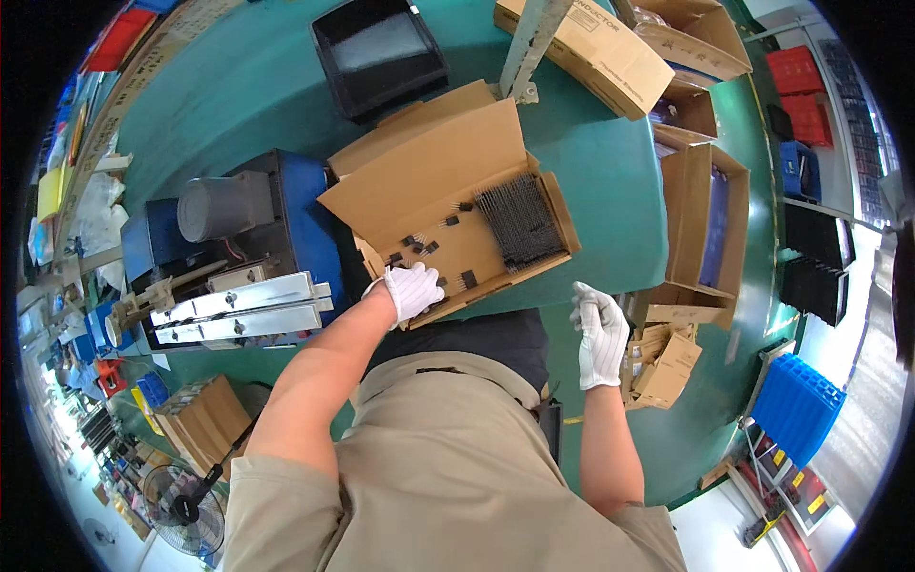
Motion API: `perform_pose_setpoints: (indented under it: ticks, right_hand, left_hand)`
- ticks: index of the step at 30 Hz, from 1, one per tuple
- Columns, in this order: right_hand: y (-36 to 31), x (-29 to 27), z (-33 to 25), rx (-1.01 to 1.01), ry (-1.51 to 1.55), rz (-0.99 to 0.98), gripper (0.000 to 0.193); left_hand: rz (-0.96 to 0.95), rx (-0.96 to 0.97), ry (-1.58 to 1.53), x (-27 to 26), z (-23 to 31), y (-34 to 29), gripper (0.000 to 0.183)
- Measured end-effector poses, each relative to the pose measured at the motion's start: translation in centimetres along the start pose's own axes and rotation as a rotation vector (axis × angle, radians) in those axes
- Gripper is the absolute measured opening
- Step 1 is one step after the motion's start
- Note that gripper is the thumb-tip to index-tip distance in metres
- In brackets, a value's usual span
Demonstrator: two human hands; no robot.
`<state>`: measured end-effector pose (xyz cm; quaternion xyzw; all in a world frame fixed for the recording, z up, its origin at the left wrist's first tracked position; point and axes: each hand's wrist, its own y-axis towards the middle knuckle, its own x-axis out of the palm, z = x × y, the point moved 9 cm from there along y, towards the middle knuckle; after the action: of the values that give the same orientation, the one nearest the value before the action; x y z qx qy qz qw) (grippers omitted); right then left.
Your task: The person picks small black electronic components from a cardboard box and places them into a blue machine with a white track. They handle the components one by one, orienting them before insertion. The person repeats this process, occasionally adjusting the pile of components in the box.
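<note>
An open cardboard box stands at the front of the green table. A dense block of black components with metal legs fills its right side, and several loose ones lie scattered to the left. My left hand, in a white glove, reaches over the box's near left corner. Its fingers are bent down together among the loose pieces; whatever they grip is hidden. My right hand, also gloved in white, hangs beyond the table's front edge, right of the box. Its fingers are loosely bent and apart, with nothing visible in them.
Left of the box sits a blue machine with metal rails. A black tray lies at the back of the table. A metal post rises beside a closed carton. Open cartons stand at right.
</note>
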<state>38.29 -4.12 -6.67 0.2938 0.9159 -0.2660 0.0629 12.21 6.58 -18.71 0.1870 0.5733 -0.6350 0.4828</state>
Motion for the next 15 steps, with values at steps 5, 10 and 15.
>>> perform_pose_setpoints:
  ticks: [5, 10, 15]
  right_hand:
    - [0.0, 1.3, -0.2, -0.021, -0.014, -0.043, 0.025]
    - [0.2, 3.6, -0.8, -0.055, -0.062, -0.1, 0.024]
    - [0.5, 9.6, -5.5, -0.35, -0.28, -0.24, 0.019]
  left_hand:
    - [-0.045, -0.101, -0.139, 1.0, -1.2, 0.5, 0.012]
    - [0.484, -0.238, -0.611, 1.6, -5.6, 0.9, 0.02]
    - [0.257, -0.525, -1.67, -5.3, -3.8, -2.6, 0.021]
